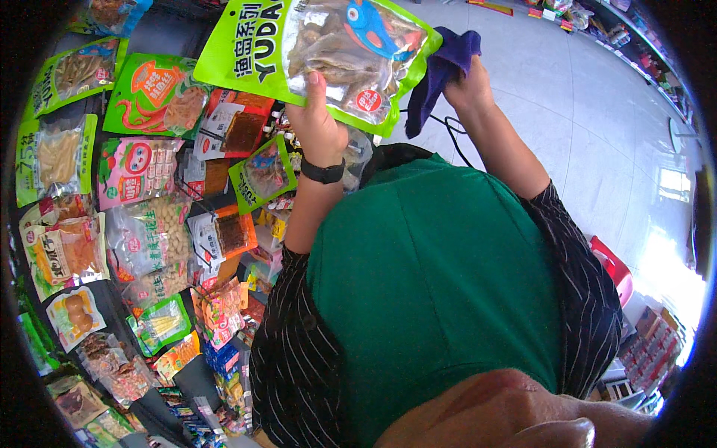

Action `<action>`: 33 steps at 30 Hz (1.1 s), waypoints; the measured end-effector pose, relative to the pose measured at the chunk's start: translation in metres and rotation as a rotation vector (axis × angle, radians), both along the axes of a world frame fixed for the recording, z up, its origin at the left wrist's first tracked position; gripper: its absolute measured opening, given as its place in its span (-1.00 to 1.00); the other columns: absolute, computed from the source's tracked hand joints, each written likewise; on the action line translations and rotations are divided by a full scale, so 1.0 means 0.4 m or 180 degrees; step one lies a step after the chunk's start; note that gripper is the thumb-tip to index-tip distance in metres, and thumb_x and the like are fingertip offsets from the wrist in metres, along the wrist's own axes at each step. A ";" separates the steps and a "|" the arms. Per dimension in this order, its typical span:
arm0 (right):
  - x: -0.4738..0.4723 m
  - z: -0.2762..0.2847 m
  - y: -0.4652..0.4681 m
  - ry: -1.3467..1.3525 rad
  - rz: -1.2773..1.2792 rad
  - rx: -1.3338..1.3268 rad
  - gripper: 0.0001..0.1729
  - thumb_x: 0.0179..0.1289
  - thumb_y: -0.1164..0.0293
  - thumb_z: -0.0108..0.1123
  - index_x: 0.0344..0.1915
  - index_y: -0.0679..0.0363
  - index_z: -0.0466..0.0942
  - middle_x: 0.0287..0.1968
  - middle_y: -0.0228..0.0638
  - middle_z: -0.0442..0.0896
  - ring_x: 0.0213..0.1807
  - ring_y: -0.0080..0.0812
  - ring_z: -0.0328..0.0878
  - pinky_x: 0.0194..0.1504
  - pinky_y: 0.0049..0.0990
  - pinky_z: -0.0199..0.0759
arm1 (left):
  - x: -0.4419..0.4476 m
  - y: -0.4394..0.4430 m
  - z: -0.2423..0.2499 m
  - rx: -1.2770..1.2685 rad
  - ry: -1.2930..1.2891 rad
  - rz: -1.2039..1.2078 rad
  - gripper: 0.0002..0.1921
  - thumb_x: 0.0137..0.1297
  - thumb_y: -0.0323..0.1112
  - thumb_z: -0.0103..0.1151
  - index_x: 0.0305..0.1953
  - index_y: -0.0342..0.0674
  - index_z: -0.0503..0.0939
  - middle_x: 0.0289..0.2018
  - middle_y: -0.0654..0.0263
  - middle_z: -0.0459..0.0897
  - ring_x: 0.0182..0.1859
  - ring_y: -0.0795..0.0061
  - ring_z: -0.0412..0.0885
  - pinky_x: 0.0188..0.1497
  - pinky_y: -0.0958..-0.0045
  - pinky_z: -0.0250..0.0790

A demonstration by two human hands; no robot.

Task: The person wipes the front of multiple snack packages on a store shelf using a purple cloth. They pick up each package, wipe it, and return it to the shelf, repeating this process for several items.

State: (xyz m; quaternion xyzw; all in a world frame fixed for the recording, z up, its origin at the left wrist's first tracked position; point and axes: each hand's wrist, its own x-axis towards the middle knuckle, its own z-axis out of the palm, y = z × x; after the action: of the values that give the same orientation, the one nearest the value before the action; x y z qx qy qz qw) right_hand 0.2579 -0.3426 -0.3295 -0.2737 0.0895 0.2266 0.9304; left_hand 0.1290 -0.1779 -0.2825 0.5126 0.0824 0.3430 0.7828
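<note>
My left hand [320, 120] grips the lower edge of a large green snack pouch [347, 61], thumb on its front. Through the clear window of this pouch I see dried fish, beside a blue fish print and lettering. A dark purple cloth [428, 84] is bunched in my right hand [469, 84], up against the pouch's right edge. The fingers of that hand are partly hidden by the cloth. Just left of my left wrist hangs a smaller green pouch [263, 172] of similar design.
A display rack of hanging snack bags fills the left, with a pink bag [138, 171], a bag of peanuts [154, 235] and a green squid-print bag [159, 95]. Grey tiled floor [538, 101] lies to the right. A stocked shelf [633, 39] and a red stool [613, 269] stand beyond.
</note>
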 end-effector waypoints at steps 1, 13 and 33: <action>0.000 0.003 -0.003 -0.0007 0.0066 0.0042 -0.54 0.45 0.17 -0.21 0.12 0.27 0.34 0.08 -0.08 0.49 0.13 -0.14 0.42 0.28 -0.13 0.20 | 0.000 0.000 -0.001 0.0038 -0.0036 0.0016 -0.65 0.35 -0.34 0.05 0.10 -0.34 0.37 -0.02 0.21 0.51 -0.02 0.41 0.52 0.02 0.31 0.42; -0.078 0.000 0.027 -0.0495 0.1011 0.0161 -0.73 0.29 0.30 0.12 -0.08 0.18 0.47 -0.16 -0.31 0.60 -0.20 -0.41 0.57 -0.14 -0.35 0.49 | 0.011 -0.049 -0.008 0.1277 0.0071 0.0501 -0.67 0.40 -0.22 0.01 -0.01 -0.39 0.42 -0.09 0.23 0.50 -0.12 0.53 0.46 -0.02 0.48 0.31; -0.113 -0.032 -0.019 -0.1564 0.2213 -0.1437 -0.31 0.32 -0.08 -0.03 0.14 0.30 0.26 -0.11 0.01 0.56 -0.33 -0.11 0.63 -0.40 -0.23 0.56 | -0.055 -0.051 -0.070 -0.0678 0.0348 -0.0310 -0.66 0.32 -0.40 0.05 0.09 -0.31 0.36 -0.08 0.22 0.56 -0.08 0.39 0.60 -0.07 0.25 0.57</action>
State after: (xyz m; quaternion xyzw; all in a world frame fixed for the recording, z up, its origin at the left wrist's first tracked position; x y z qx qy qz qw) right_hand 0.2128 -0.3501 -0.3424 -0.5281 -0.1828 0.4277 0.7105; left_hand 0.1069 -0.1982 -0.3104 0.4479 0.1359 0.2656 0.8428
